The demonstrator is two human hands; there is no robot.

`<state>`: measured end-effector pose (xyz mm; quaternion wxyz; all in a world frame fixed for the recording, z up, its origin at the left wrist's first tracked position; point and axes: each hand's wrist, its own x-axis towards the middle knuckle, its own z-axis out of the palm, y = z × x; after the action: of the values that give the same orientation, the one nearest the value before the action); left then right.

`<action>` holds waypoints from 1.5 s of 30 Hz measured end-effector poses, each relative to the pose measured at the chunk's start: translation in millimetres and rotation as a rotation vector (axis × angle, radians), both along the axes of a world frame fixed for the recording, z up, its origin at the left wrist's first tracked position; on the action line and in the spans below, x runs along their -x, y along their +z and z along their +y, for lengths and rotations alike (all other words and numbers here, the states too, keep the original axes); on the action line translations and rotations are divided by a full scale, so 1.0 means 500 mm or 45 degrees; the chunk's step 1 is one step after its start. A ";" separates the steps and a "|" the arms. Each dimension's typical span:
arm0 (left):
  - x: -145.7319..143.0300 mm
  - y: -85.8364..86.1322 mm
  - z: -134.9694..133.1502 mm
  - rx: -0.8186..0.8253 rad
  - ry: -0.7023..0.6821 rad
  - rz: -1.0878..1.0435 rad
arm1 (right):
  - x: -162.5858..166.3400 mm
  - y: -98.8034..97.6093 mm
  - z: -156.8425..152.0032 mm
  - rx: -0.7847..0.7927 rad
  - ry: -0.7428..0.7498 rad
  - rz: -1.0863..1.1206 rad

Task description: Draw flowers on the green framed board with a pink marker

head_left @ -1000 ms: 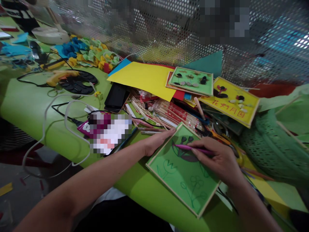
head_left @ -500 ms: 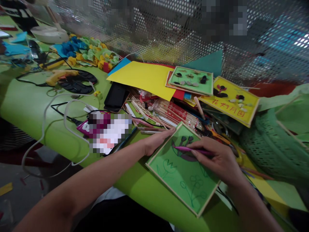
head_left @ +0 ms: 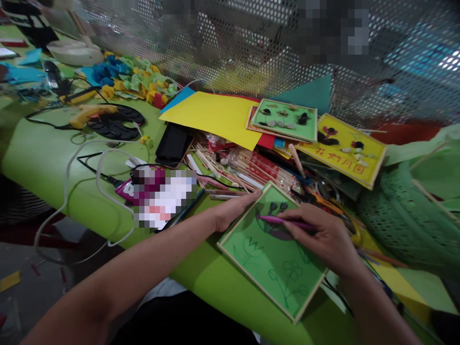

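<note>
A purple pen [head_left: 269, 219] is pinched in my right hand [head_left: 325, 235]. Its tip touches a dark petal or leaf shape on a green picture [head_left: 264, 273] edged with pale wooden strips. Several flowers are drawn in outline on the lower half of that picture; the upper half has dark, coloured-in shapes. Along the upper left edge of the frame, my left hand [head_left: 235, 210] grips and steadies it, its fingers partly hidden by the frame. The picture lies tilted near the table's front edge.
Thin wooden sticks [head_left: 247, 165] lie heaped behind the picture, near a yellow sheet [head_left: 212, 115]. Two finished-looking framed pictures, one green [head_left: 287, 108] and one yellow [head_left: 345, 165], rest at the back. A green basket [head_left: 398, 215] stands right; a purple power strip [head_left: 125, 191] with cables lies left.
The pen tip has shifted very slightly up and left on the dark shape. My left hand and the picture stay where they were.
</note>
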<state>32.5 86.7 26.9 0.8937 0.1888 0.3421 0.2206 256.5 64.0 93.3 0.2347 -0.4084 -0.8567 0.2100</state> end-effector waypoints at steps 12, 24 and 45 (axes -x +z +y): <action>0.002 0.005 -0.004 -0.064 0.004 0.005 | -0.008 -0.020 0.004 0.019 -0.046 -0.016; 0.000 -0.007 -0.001 -0.056 0.003 0.020 | -0.010 -0.027 0.004 0.012 -0.062 -0.032; 0.000 -0.002 0.000 -0.029 -0.034 -0.051 | 0.001 -0.007 0.004 -0.001 -0.011 0.003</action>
<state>32.6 86.8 25.7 0.9010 0.1990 0.3191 0.2164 255.9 65.8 89.7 0.2369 -0.4116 -0.8548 0.2091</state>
